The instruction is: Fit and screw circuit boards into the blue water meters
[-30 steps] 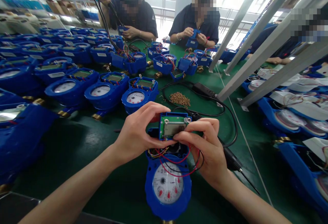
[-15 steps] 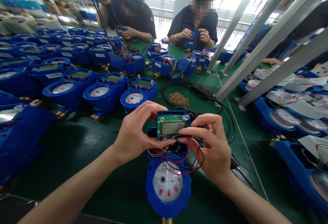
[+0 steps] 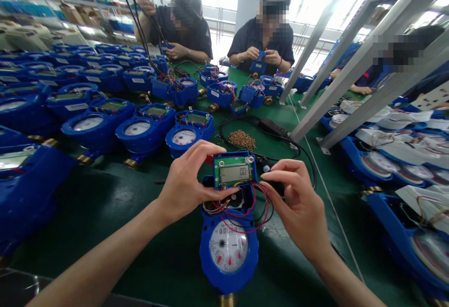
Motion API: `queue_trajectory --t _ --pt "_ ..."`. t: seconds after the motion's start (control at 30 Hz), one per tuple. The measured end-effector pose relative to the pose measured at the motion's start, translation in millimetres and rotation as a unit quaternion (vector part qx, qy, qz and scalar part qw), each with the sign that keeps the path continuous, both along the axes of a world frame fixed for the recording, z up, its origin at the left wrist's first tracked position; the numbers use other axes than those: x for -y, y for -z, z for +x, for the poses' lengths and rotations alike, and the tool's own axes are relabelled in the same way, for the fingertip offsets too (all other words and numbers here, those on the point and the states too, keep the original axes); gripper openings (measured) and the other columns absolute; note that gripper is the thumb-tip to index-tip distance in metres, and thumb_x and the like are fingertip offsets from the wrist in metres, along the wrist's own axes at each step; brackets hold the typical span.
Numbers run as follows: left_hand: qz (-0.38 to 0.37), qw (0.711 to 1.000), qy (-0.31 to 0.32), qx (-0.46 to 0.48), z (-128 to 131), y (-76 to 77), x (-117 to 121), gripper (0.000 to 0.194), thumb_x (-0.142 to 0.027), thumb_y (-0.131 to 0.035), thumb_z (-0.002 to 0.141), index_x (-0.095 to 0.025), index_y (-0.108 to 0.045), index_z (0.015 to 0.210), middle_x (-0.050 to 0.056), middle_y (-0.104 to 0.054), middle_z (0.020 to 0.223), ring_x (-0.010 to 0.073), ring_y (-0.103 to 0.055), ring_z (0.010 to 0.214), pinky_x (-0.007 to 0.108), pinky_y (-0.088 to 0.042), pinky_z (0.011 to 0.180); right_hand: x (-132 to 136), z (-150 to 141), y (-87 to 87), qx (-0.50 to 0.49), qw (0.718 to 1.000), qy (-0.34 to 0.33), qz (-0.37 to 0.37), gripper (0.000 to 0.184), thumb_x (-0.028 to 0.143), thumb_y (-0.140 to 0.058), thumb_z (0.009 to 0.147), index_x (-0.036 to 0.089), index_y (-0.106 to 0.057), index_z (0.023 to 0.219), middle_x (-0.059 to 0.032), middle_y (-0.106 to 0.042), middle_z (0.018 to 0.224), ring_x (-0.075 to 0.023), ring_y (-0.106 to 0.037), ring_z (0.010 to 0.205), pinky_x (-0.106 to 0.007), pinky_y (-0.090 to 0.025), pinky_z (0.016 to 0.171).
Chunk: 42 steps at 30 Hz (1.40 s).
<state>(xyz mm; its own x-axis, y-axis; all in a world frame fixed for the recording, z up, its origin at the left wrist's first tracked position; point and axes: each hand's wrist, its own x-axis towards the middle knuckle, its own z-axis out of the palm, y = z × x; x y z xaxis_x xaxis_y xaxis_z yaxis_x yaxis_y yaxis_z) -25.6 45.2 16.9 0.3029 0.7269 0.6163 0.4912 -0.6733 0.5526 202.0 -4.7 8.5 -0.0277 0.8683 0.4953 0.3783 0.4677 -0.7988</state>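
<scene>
1. Taking the blue display unit as the middle of the clock, I see it held up and tilted toward the wearer, its screen showing "0.0".
2. The left hand, at nine o'clock, is grasping the unit, fingers over its top edge and thumb along the bottom.
3. The right hand is at four o'clock, off the unit, with thumb and forefinger tips close together just beside its edge; from here I can't quite tell whether they pinch the thin wires.
4. At six o'clock an open blue meter rests on the green surface, dial up, the wires looping between it and the unit.
5. A pile of small brass screws sits at twelve, and a black cable curves round from one to three.
6. Assembled meters fill nine to eleven; more open meters line three o'clock.
7. Two people work across the surface, near eleven and twelve, each handling a blue part.
</scene>
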Motion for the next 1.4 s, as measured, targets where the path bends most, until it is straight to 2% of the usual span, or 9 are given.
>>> queue_trajectory --t 0.07,0.17,0.33,0.43,0.63,0.87,1.17,1.27,1.4 --pt "0.016 1.0 -0.002 -0.01 -0.5 -0.1 1.0 0.051 -0.036 -0.087 0.071 -0.019 -0.059 0.109 0.007 -0.069 0.104 0.0209 -0.069 0.094 0.031 -0.058 0.08 7.7 2.3 -6.7 -0.121 0.984 -0.009 -0.13 0.013 0.026 -0.068 0.096 0.029 -0.067 0.108 -0.002 -0.062 0.106 -0.0157 -0.061 0.097 -0.032 -0.049 0.085" --pt "0.036 0.999 -0.01 -0.022 -1.5 -0.7 3.0 0.051 -0.038 -0.086 0.073 -0.018 -0.057 0.11 0.009 -0.068 0.105 0.0229 -0.069 0.096 0.033 -0.059 0.081 20.1 -1.7 -21.8 -0.301 0.894 -0.093 -0.318 0.016 0.035 -0.065 0.098 0.023 -0.065 0.108 -0.0043 -0.07 0.107 -0.0157 -0.068 0.102 -0.031 -0.052 0.094" --pt "0.053 0.998 -0.012 -0.016 -1.7 -1.5 6.4 0.051 -0.041 -0.084 0.076 -0.019 -0.056 0.113 0.009 -0.067 0.106 0.0243 -0.067 0.099 0.036 -0.059 0.082 28.1 -15.9 -32.9 -0.44 0.774 -0.215 -0.401 0.019 0.034 -0.063 0.1 0.016 -0.065 0.105 -0.0056 -0.073 0.1 -0.0136 -0.071 0.097 -0.027 -0.053 0.095" --pt "0.019 1.0 -0.021 0.003 -0.5 1.4 7.7 0.05 -0.04 -0.086 0.073 -0.019 -0.058 0.109 0.007 -0.067 0.102 0.024 -0.067 0.095 0.038 -0.059 0.081 19.1 -16.7 -27.5 -0.415 0.792 -0.212 -0.394 0.022 0.035 -0.064 0.1 0.016 -0.062 0.089 0.0041 -0.061 0.072 -0.0069 -0.064 0.066 -0.025 -0.055 0.084" --pt "-0.126 0.988 -0.027 0.081 0.1 11.5 7.8 0.051 -0.037 -0.089 0.067 -0.022 -0.059 0.106 0.002 -0.067 0.098 0.0203 -0.071 0.083 0.037 -0.061 0.075 -7.8 -11.5 -26.1 -0.177 0.928 -0.133 -0.3 0.028 0.041 -0.063 0.097 0.019 -0.057 0.081 0.0092 -0.049 0.047 -0.008 -0.048 0.046 -0.025 -0.051 0.063" --pt "-0.221 0.967 -0.017 0.123 -0.9 12.0 5.5 0.052 -0.041 -0.09 0.065 -0.022 -0.059 0.103 0.0 -0.07 0.095 0.0194 -0.073 0.08 0.033 -0.061 0.071 -15.8 -14.1 -21.7 -0.332 0.824 -0.237 -0.394 0.033 0.04 -0.062 0.1 0.017 -0.053 0.077 0.0103 -0.049 0.053 -0.0002 -0.024 0.036 -0.018 -0.046 0.053" --pt "-0.246 0.96 -0.015 0.136 -1.7 13.4 3.0 0.052 -0.04 -0.09 0.064 -0.021 -0.058 0.101 0.001 -0.072 0.091 0.0198 -0.073 0.078 0.031 -0.059 0.066 -12.4 -7.7 -34.9 -0.46 0.741 -0.227 -0.433 0.023 0.027 -0.078 0.084 0.019 -0.06 0.097 0.0034 -0.064 0.081 -0.0028 -0.055 0.056 -0.021 -0.059 0.072" --pt "-0.246 0.96 -0.017 0.134 -0.9 12.9 2.9 0.052 -0.039 -0.09 0.064 -0.02 -0.058 0.1 0.001 -0.073 0.09 0.0209 -0.074 0.078 0.032 -0.059 0.066 -9.9 -6.0 -40.2 -0.433 0.776 -0.189 -0.417 0.035 0.024 -0.083 0.077 0.021 -0.061 0.104 0.0006 -0.064 0.089 -0.007 -0.06 0.066 -0.025 -0.059 0.075" --pt "-0.25 0.958 -0.004 0.14 -0.4 13.4 3.8 0.053 -0.039 -0.091 0.063 -0.02 -0.059 0.101 0.001 -0.073 0.091 0.0207 -0.074 0.08 0.032 -0.059 0.069 -18.9 -6.9 -31.7 -0.28 0.899 -0.149 -0.301 0.027 0.021 -0.084 0.078 0.021 -0.063 0.096 0.0043 -0.057 0.079 -0.0077 -0.054 0.065 -0.02 -0.049 0.06"
